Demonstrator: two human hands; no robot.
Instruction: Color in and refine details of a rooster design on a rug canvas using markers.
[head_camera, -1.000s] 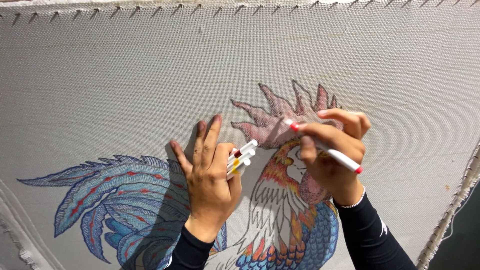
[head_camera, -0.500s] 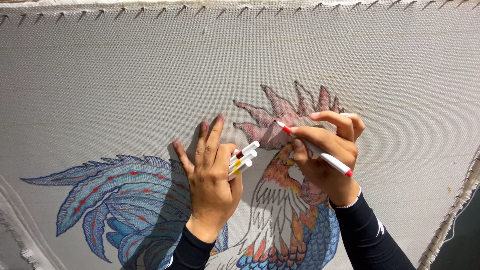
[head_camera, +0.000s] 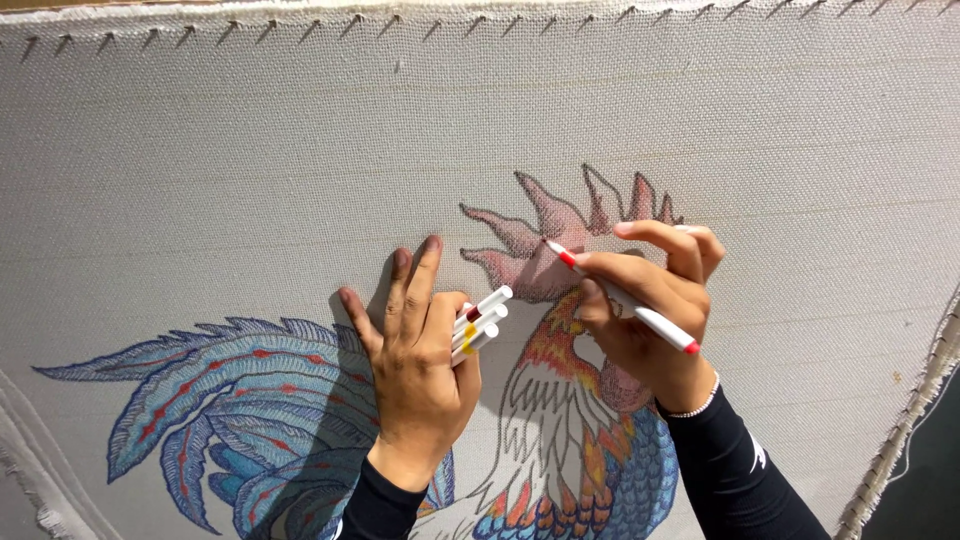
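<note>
the colouring of the rooster's comb (head_camera: 560, 235) looks to be the step in hand. the right hand (head_camera: 650, 310) is clamped on a red-tipped marker (head_camera: 620, 297), tip touching the comb, long axis slanting up-left. the left hand (head_camera: 415, 355) presses the stretched canvas (head_camera: 250, 150), pinching perhaps three spare markers (head_camera: 482, 322). the next stroke calls for light, steady pressure within the outline.

Above your hands, the bare canvas (head_camera: 300, 150) lay open; your left hand (head_camera: 415, 370) and its spare markers (head_camera: 480, 320) blocked the rooster's (head_camera: 560, 400) left.
</note>
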